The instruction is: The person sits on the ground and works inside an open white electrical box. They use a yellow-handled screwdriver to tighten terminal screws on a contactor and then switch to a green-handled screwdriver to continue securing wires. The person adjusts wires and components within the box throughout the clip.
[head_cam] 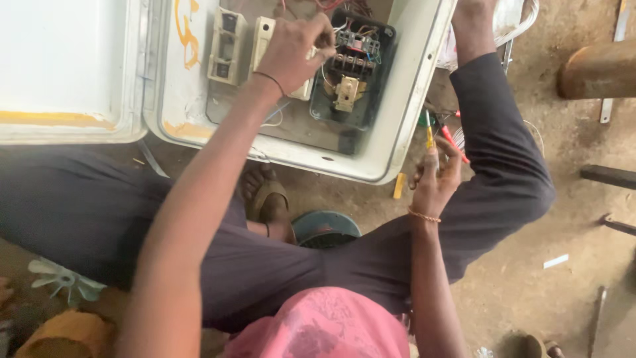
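Left hand [295,50] is up inside the open white electrical box [404,99], fingers pinched shut on the wires [331,30] just beside the black contactor block [354,73]; two cream switch units [228,46] sit to its left on the backplate; right hand [436,182] hovers outside the box's lower right corner, curled closed around a yellow-handled screwdriver [429,136], with a red-handled tool [454,142] just beside it; the box lies on the dirt floor [530,278] between the person's dark-trousered legs; a sandalled foot [268,199] shows below the box.
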`<action>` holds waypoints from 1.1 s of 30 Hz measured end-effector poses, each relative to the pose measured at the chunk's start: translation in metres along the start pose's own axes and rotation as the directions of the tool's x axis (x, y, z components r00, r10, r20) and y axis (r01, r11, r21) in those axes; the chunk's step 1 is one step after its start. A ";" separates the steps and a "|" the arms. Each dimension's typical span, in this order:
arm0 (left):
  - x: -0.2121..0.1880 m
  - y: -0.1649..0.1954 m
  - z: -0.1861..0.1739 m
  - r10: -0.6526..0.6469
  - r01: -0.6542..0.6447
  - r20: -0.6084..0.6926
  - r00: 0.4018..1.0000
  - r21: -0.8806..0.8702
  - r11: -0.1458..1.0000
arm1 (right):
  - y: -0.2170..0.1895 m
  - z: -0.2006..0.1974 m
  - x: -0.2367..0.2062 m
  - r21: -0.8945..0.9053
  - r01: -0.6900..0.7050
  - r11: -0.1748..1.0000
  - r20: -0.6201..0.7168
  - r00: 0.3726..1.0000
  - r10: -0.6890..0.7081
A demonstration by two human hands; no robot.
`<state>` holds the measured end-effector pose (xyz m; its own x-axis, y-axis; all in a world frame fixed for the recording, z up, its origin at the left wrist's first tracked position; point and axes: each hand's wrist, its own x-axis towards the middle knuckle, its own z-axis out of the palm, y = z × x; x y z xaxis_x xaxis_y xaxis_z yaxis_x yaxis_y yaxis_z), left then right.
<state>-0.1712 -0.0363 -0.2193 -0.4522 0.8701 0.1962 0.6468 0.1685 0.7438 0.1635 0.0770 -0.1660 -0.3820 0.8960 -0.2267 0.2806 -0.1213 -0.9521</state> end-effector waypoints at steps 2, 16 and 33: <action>0.001 0.015 -0.008 -0.068 0.066 0.063 0.996 0.026 0.997 | 0.010 -0.009 0.004 0.093 -0.080 0.992 -0.019 0.996 0.082; -0.137 0.122 0.073 -0.061 -0.221 0.561 0.825 0.420 0.880 | -0.003 0.010 0.013 0.204 0.049 0.978 0.038 0.998 -0.058; -0.023 0.063 0.036 -0.215 0.177 0.104 0.971 0.291 0.940 | -0.012 0.045 0.041 -0.001 0.033 0.999 -0.176 0.984 -0.033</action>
<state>-0.0979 -0.0293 -0.2004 -0.5140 0.8570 -0.0362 0.7070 0.4472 0.5478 0.1052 0.0963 -0.1733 -0.2298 0.9607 -0.1557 0.2688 -0.0911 -0.9589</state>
